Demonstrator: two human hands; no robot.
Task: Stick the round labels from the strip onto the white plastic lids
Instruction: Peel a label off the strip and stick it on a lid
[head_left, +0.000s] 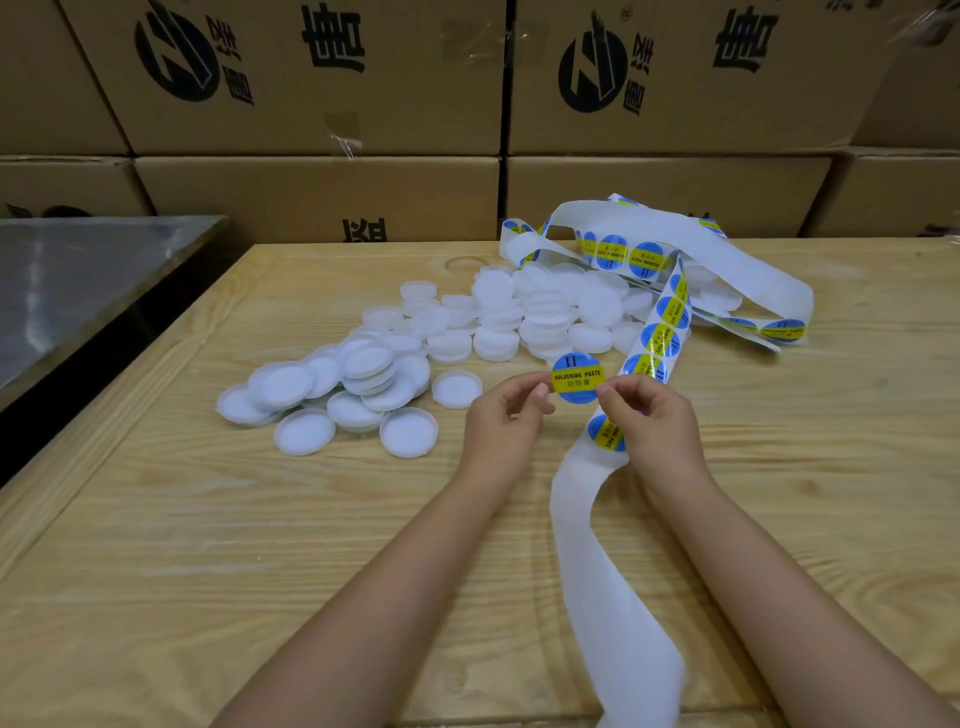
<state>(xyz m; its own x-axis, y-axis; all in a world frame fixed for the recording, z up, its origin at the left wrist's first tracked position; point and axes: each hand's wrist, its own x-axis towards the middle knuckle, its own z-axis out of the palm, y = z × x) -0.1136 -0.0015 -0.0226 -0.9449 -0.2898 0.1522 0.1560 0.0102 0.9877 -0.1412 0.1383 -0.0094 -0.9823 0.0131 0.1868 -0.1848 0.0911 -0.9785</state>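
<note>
While desk (260, 545) carries loose strip (613, 571) and heap of lids (545, 306), left hand (504, 415) and right hand (649, 415) each pinch one edge of peeled label (575, 378), held up near lids. Risk: sticky face folds, grabs fingertips, lands off-centre.

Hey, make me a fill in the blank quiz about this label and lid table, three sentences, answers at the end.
The left hand and right hand pinch one round label reading SOLDERING ____.
The white lids lie piled on a ____ table.
The strip trails toward the camera from the ____ hand.
Missing words: PASTE; wooden; right.
</note>
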